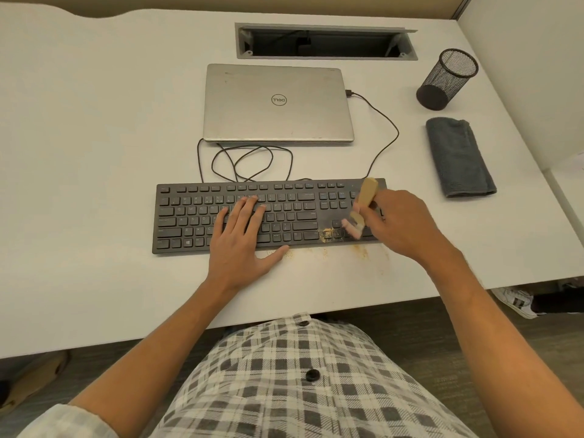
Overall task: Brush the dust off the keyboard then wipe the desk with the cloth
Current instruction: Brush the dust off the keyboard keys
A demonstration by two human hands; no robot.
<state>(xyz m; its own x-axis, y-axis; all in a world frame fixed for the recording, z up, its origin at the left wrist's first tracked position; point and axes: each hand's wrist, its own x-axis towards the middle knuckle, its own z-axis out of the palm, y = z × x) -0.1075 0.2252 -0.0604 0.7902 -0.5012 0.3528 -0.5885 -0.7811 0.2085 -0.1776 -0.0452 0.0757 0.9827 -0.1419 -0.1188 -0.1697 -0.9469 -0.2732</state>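
Filling most of the view, a white laminate worktop (94,153) has a pale partition wall along its 12 and 3 o'clock edges and grey carpet below its near edge. A grey cable hatch (325,42) is cut into it at 12 o'clock.

A black full-size keyboard (196,216) lies centrally, its long axis running 9 to 3 o'clock and its key rows facing the person. The left hand (243,245) rests flat on its middle keys, fingers straight and slightly spread, thumb on the worktop. The right hand (401,226) grips a small wooden-handled brush (366,197) over the keyboard's 3 o'clock end; the handle tilts toward 12 o'clock. The bristles are blurred, and the curled fingers are hidden behind the hand. Tan dust (328,233) sits on the lower keys and on the worktop just in front.

A folded dark grey cloth (458,156) lies at 2 o'clock, its long axis roughly 12 to 6, with a black mesh pen cup (445,79) beyond it. A closed silver laptop (278,102) lies behind the keyboard, with a black cable (388,128) looping between them.
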